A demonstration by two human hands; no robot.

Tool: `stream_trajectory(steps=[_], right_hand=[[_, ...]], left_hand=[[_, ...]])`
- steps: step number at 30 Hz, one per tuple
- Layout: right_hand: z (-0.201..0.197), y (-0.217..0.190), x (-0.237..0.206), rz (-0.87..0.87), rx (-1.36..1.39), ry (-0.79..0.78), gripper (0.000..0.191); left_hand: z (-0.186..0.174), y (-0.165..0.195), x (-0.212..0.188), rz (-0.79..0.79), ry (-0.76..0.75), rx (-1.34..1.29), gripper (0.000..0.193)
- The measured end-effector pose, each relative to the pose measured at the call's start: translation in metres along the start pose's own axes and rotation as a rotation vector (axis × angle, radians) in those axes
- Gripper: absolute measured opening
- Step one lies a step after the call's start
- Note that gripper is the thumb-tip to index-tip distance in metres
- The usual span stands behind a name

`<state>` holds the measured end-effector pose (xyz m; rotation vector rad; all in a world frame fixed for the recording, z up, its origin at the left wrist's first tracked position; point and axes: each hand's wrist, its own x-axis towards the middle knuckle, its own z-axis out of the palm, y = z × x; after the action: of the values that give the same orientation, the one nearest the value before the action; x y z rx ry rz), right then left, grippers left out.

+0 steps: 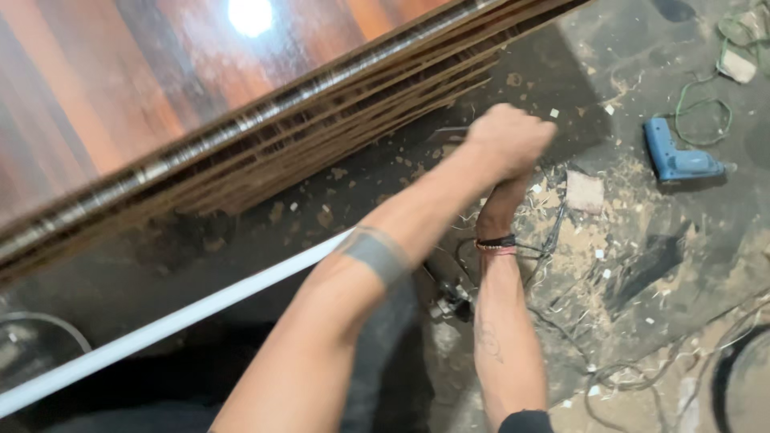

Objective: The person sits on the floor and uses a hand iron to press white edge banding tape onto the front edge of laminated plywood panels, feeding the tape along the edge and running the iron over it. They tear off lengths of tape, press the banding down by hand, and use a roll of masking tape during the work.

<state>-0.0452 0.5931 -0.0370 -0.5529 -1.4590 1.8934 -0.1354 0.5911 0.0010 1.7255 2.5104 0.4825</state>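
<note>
Left hand: fisted over the hidden right hand, grip unclear. Board stack beside; cables beneath may snag. Drill right.

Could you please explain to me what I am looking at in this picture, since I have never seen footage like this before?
This is one view from a camera worn on a person's head, looking down at their own two bare arms. There is no machine. The left hand is closed in a fist, and the right hand lies mostly hidden beneath it, so I cannot tell what, if anything, is held. The hands are beside the edge of a stack of glossy reddish-brown boards. A long white strip runs under the left forearm. Below is a dusty floor strewn with sawdust and thin wires. A blue power drill lies on it at the right, with a green wire near it.
</note>
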Motion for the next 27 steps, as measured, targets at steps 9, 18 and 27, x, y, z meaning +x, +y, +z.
stream_trajectory(steps=[9,18,27], right_hand=[[-0.034,0.023,0.014,0.154,-0.078,-0.111,0.063],[0.079,-0.016,-0.132,-0.250,-0.398,-0.541,0.050],[0.220,-0.023,-0.219,0.026,-0.006,-0.947,0.062]], left_hand=[[-0.031,-0.080,-0.130,-0.389,0.118,-0.173,0.034],[-0.105,-0.069,-0.343,-0.870,0.394,-0.442,0.040],[-0.120,-0.060,-0.433,-0.551,1.036,-0.713,0.028]])
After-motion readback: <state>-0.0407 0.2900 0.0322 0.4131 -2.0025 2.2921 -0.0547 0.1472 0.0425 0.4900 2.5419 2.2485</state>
